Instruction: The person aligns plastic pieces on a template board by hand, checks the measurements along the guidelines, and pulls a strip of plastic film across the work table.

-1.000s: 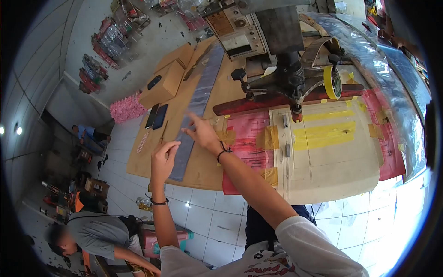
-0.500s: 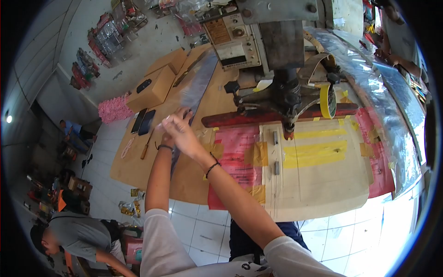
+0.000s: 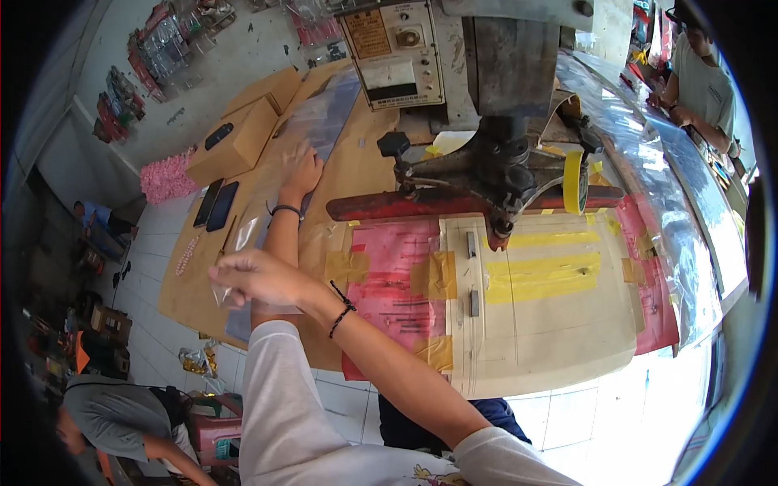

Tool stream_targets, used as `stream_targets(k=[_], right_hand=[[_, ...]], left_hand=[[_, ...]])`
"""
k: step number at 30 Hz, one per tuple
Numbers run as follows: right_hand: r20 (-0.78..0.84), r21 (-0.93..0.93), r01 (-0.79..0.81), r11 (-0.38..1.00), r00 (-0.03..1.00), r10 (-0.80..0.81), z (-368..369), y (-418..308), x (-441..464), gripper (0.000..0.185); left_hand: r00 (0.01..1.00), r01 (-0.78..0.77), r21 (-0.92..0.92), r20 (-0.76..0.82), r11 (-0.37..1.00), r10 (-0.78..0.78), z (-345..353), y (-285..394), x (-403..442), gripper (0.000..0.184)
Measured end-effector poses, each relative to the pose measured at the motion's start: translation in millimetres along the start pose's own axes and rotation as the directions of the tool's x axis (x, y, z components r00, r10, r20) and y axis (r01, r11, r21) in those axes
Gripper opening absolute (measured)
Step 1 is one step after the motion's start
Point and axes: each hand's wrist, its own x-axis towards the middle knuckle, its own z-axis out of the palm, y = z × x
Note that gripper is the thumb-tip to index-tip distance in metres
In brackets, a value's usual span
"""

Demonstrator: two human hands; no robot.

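Note:
My right hand (image 3: 261, 279) crosses over my left forearm, its fingers closed on the edge of a clear plastic sheet (image 3: 243, 235). Farther up the table, my left hand (image 3: 301, 172) lies with fingers stretched out on a stack of clear plastic sheets (image 3: 328, 121). The bluish strip of sheets runs from the back down past my left forearm to the table's near edge, partly hidden by my arms. To the right is a cream board (image 3: 559, 324) with yellow tape, beside red sheet material (image 3: 397, 279) fixed with brown tape.
A press head (image 3: 506, 162) with a red bar (image 3: 365, 206) stands over the board, beside a control box (image 3: 393, 57). Phones (image 3: 222, 206), a cardboard box (image 3: 235, 146) and pink material (image 3: 166, 174) are at the left. One person (image 3: 701, 89) works at the right, another (image 3: 121, 413) lower left.
My right hand has moved away from my left, down and to the left, drawing the clear sheet along. My left hand now lies on the stack. The camera view has shifted slightly.

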Motion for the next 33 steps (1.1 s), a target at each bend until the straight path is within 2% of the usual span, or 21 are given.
stream_targets(k=[2, 5, 11, 14, 15, 18, 21, 24, 27, 30, 31, 33], right_hand=[[0.139, -0.026, 0.011, 1.0, 0.99, -0.007, 3.5, -3.5, -5.3, 0.046], [0.277, -0.03, -0.13, 0.991, 0.952, 0.133, 6.3, -20.7, -17.5, 0.051], [0.303, -0.125, -0.107, 0.986, 0.943, 0.141, 7.0, -13.5, -18.1, 0.056], [0.424, -0.287, -0.179, 0.941, 0.857, 0.293, 7.7, -25.6, -24.5, 0.06], [0.479, -0.196, -0.207, 0.958, 0.832, 0.278, 7.8, -22.5, -23.9, 0.059], [0.561, -0.14, -0.249, 0.958, 0.778, 0.284, 9.1, -17.2, -32.4, 0.058], [0.586, -0.16, -0.249, 0.955, 0.755, 0.295, 10.4, -21.1, -40.9, 0.058], [0.6, -0.174, -0.248, 0.953, 0.741, 0.302, 12.0, -25.3, -46.0, 0.057], [0.625, -0.184, -0.245, 0.952, 0.718, 0.306, 15.6, -29.6, -50.0, 0.057], [0.649, -0.185, -0.239, 0.953, 0.698, 0.301, 19.5, -34.6, -56.7, 0.057], [0.659, -0.184, -0.236, 0.954, 0.69, 0.298, 21.3, -37.3, -59.1, 0.056], [0.703, -0.148, -0.222, 0.964, 0.662, 0.261, 27.2, -45.1, -65.9, 0.056]], left_hand=[[0.998, -0.028, -0.057, -0.055, 0.998, 0.025, -1.3, 0.3, -1.5, 0.084], [0.988, -0.073, -0.133, -0.144, 0.988, 0.053, 0.6, -1.0, -2.3, 0.086], [0.945, -0.164, -0.267, -0.318, 0.95, 0.074, 2.5, 3.7, 3.0, 0.091], [0.93, -0.125, -0.289, -0.369, 0.949, 0.011, -3.5, 1.9, 10.0, 0.095], [0.926, -0.1, -0.295, -0.378, 0.95, -0.02, -2.9, -0.5, 10.8, 0.097], [0.931, -0.092, -0.232, -0.365, 0.968, 0.001, -2.0, 1.6, 10.8, 0.093], [0.952, 0.031, -0.096, -0.301, 0.995, -0.059, -2.3, 12.4, 9.6, 0.086], [0.949, 0.092, -0.084, -0.295, 0.992, -0.113, 11.5, 14.3, 14.9, 0.076], [0.935, 0.113, 0.139, -0.349, 0.984, -0.058, 23.3, 19.5, 6.2, 0.068], [0.917, 0.108, 0.114, -0.395, 0.988, -0.055, 29.4, 17.5, 6.2, 0.069], [0.931, 0.061, -0.066, -0.357, 0.996, -0.081, 36.6, 13.2, 10.7, 0.068], [0.957, -0.009, -0.417, -0.267, 0.909, -0.113, 45.5, 1.6, 18.0, 0.065]])
